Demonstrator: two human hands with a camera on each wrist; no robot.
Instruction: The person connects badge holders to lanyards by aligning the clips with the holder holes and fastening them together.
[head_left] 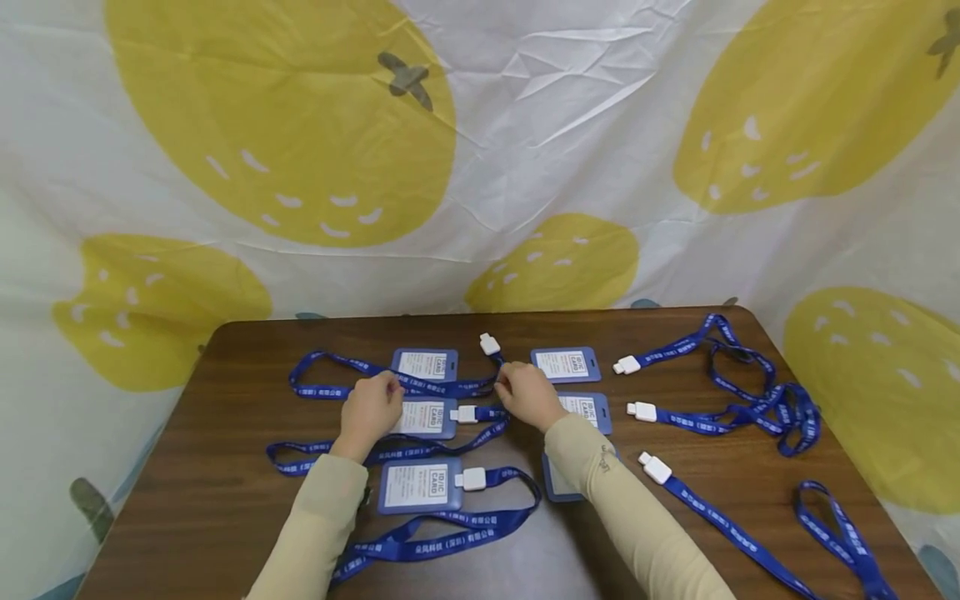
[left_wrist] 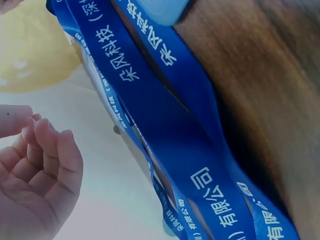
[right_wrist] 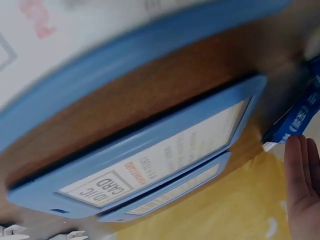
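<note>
The top blue lanyard lies in a long loop with white lettering, across the lower part of the top-left badge holder. My right hand pinches its right end, just below the white clip. Near the loop's middle is my left hand, above the second badge holder. In the left wrist view, that hand has loosely bent fingers, with nothing visible between them, beside the lanyard. The right wrist view shows the lanyard at my right fingertips.
Two lower lanyards, one with a clip at a badge holder, lie at left. Badge holders form a column under my right forearm. Further lanyards with white clips lie at right. A patterned cloth hangs behind the table.
</note>
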